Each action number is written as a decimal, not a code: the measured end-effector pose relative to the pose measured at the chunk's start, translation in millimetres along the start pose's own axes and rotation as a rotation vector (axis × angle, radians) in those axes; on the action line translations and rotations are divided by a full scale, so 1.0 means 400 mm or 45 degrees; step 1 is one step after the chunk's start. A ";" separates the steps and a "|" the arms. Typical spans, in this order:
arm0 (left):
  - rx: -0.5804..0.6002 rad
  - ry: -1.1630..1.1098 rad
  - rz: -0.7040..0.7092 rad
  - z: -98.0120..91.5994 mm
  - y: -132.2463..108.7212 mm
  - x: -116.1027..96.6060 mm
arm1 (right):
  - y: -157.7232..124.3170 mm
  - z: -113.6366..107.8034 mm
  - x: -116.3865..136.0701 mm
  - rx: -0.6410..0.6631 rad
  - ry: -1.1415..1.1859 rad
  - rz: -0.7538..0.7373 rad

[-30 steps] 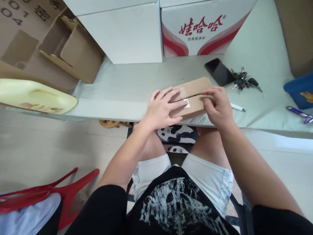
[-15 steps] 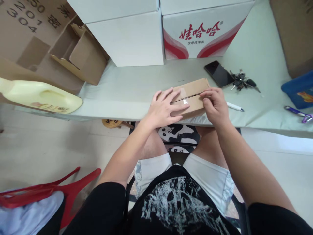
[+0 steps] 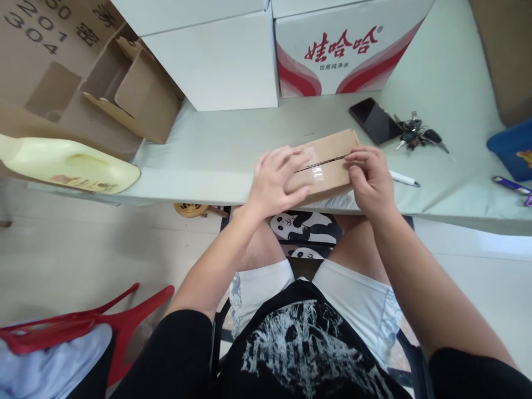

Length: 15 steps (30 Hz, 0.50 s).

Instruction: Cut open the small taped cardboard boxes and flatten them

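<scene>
A small brown cardboard box (image 3: 328, 167) lies at the table's front edge, slightly tilted to my view. A dark seam runs along its top, crossed by a piece of clear tape (image 3: 318, 174). My left hand (image 3: 277, 180) rests over the box's left part with fingers apart and a little blurred. At the right end of the box, my right hand (image 3: 371, 176) has its thumb and curled fingers closed at the end of the seam. Just right of that hand lies a white pen (image 3: 404, 179).
Behind the box stand white cartons (image 3: 216, 64) and a red-and-white carton (image 3: 332, 61). A phone (image 3: 375, 121) and keys (image 3: 415, 133) lie to the right, near a blue container (image 3: 513, 149). At left are a yellow jug (image 3: 70, 164) and an opened cardboard box (image 3: 143, 94).
My left hand has shifted slightly left, its fingers drawing back from the tape, which shows more. My right hand stays at the box's right end. The view has shifted a little.
</scene>
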<state>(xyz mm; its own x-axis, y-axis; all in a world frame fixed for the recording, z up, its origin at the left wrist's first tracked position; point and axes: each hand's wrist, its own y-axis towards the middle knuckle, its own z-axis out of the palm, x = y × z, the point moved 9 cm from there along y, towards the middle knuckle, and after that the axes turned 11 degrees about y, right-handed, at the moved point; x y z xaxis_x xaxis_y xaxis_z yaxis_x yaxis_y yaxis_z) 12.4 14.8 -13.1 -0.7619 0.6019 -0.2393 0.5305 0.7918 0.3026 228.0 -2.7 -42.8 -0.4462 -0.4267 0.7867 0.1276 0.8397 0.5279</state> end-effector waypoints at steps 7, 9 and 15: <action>-0.605 -0.353 -0.460 -0.037 -0.135 0.121 | -0.056 -0.043 0.020 0.035 0.039 0.044; -0.596 -0.490 -0.518 -0.015 -0.165 0.121 | -0.072 -0.055 0.017 0.005 0.070 0.071; -0.417 -0.528 -0.410 0.008 -0.175 0.100 | -0.096 -0.066 0.002 0.008 0.231 0.139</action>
<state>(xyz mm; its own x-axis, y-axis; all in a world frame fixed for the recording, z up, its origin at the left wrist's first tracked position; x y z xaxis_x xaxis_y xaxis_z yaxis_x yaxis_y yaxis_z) -54.0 -16.3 -46.8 -0.6220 0.3805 -0.6844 0.1062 0.9069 0.4077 246.3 -44.3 -54.0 -0.2634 -0.3860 0.8841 0.1608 0.8861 0.4347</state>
